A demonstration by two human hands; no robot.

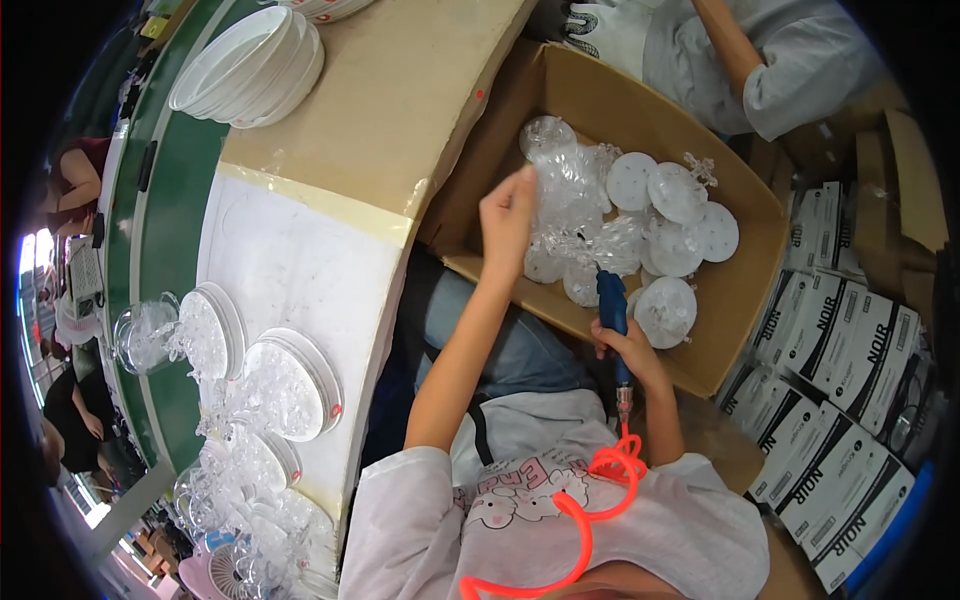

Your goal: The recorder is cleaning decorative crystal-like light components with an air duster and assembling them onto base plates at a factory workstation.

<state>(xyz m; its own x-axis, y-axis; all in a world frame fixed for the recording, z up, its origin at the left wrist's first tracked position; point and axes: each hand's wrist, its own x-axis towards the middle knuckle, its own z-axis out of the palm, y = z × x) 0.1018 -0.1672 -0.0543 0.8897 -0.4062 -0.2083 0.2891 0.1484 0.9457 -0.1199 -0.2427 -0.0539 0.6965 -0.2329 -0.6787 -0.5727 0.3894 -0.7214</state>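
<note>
My left hand (508,222) is closed, raised at the near left side of an open cardboard box (752,275). Its fingertips meet beside a shiny bundle of clear plastic (572,190); whether they grip part of it I cannot make out. In my right hand (637,350) is a blue air gun (611,303), its tip pointing into the box. An orange coiled hose (580,545) runs from the gun's metal fitting across my shirt. Inside the box lie several round translucent discs (676,248) with clear pieces attached.
On my left, a white-and-tan worktable (300,235) carries stacked white round trays (245,70) and dishes heaped with clear plastic parts (285,390). Beyond it runs a green conveyor belt (190,190). Printed cartons (840,330) are stacked right of the box. A person in grey (700,60) sits across.
</note>
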